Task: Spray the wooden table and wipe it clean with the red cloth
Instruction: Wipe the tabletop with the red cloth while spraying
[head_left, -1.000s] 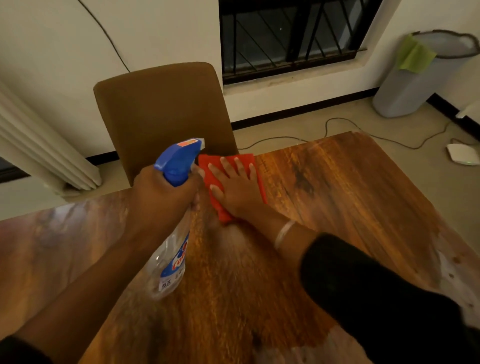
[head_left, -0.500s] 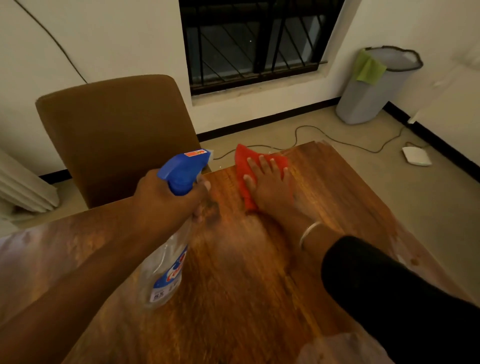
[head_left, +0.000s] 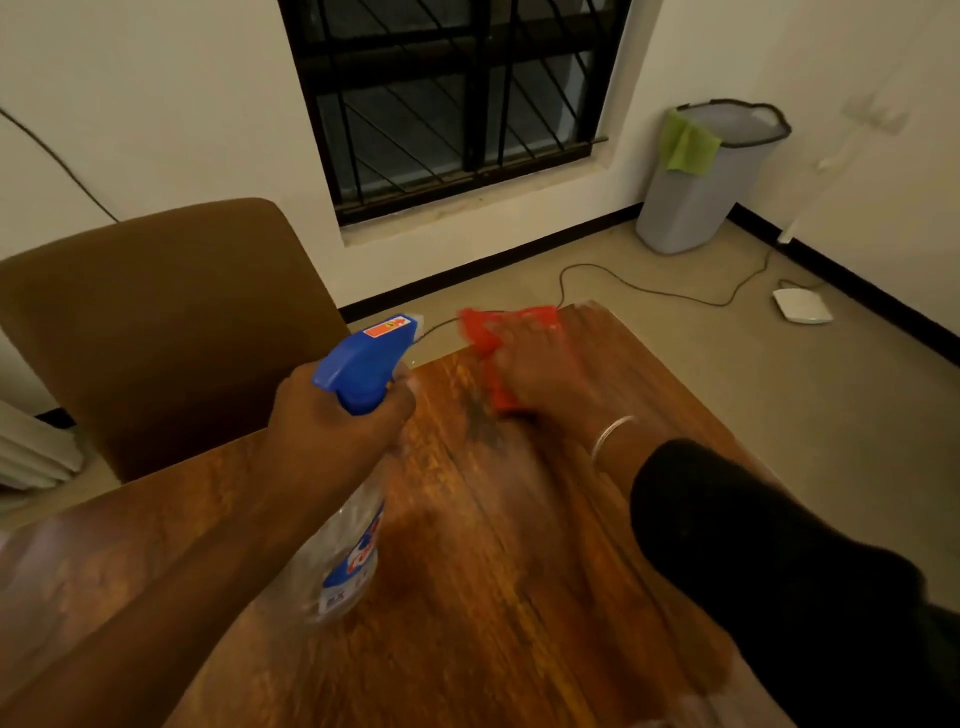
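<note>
Two bare hands work over the wooden table (head_left: 519, 571), which fills the lower half of the view, its far corner pointing to about one o'clock. At ten o'clock a brown chair (head_left: 156, 322) stands pushed against the table's far edge. A grey bin (head_left: 701, 197) with a green rag (head_left: 688, 145) draped over its rim sits on the floor at two o'clock, well apart from the table.

Nearer in, the left hand (head_left: 337, 431) is wrapped tight around the neck of the spray bottle (head_left: 348, 545), held above the tabletop with its blue trigger head (head_left: 369, 358) aimed toward twelve. The right hand (head_left: 545, 384) is blurred; it lies palm down with fingers spread flat on the red cloth (head_left: 504, 358), pressing it onto the table at the far corner, just right of the nozzle. A bangle (head_left: 613, 436) circles the right wrist.
</note>
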